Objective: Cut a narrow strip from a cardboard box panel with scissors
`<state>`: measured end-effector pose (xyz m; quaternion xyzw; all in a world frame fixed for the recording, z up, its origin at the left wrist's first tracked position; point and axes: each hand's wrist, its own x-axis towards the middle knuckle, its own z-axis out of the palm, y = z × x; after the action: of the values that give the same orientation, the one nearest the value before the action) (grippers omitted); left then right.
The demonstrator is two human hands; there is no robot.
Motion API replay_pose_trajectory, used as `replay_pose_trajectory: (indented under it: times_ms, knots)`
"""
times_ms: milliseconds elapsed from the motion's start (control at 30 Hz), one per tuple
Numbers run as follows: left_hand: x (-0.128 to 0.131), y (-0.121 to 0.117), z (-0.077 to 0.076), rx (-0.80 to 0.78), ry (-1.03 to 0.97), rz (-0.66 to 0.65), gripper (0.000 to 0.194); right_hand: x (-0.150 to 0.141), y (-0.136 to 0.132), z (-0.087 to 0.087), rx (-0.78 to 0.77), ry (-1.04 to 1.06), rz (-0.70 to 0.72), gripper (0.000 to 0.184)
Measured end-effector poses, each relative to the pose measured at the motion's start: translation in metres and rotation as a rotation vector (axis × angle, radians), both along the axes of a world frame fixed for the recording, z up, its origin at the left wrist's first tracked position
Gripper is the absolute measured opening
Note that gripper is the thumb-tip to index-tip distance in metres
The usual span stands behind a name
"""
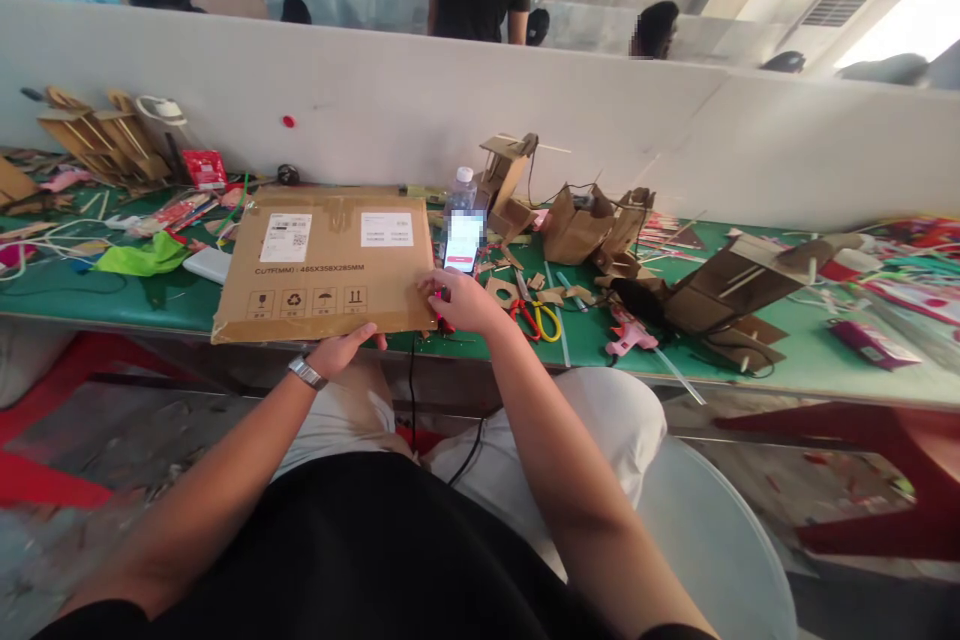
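Step appears to be steadying the cardboard (334, 285): left hand (346, 351) holds its near edge, right hand (459, 301) touches its right edge, closure unclear; next move likely needs even support.

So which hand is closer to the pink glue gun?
The right. The right hand is at the right edge of the cardboard, with the pink glue gun further right; the left hand, at the bottom edge, is farther away.

Wears a shiny silver wristband (307, 372) just behind the left fingers (366, 331), a black top (337, 550) with short black sleeves (101, 622) much farther back from those fingers, and pale off-white trousers (611, 415) between the fingers and the top.
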<state>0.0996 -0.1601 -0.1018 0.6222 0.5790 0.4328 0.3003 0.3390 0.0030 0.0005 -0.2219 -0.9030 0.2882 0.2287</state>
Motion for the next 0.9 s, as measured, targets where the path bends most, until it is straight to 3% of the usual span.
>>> replay_pose_trajectory:
  times_ms: [200, 367, 567, 767, 900]
  knots:
    - [-0.0043, 0.0014, -0.0097, 0.014, -0.033, 0.001, 0.062, -0.0022, 0.0001, 0.0001, 0.050, -0.031, 0.035, 0.033]
    - [-0.0039, 0.0004, -0.0075, 0.016, -0.043, -0.004, 0.059, -0.0008, -0.0023, -0.0007, 0.099, -0.052, 0.064, 0.041]
    - [-0.0027, 0.0006, -0.0044, 0.026, -0.039, -0.005, 0.060, -0.0006, -0.0023, -0.0047, 0.101, -0.045, 0.066, 0.033]
    - [-0.0012, 0.0009, -0.0053, 0.046, -0.026, 0.010, 0.063, -0.0016, -0.0044, -0.0055, 0.126, -0.057, 0.049, 0.040]
    - [-0.0014, 0.0004, -0.0044, 0.033, -0.006, 0.023, 0.063, -0.0019, -0.0036, -0.0063, 0.121, -0.062, 0.055, 0.035]
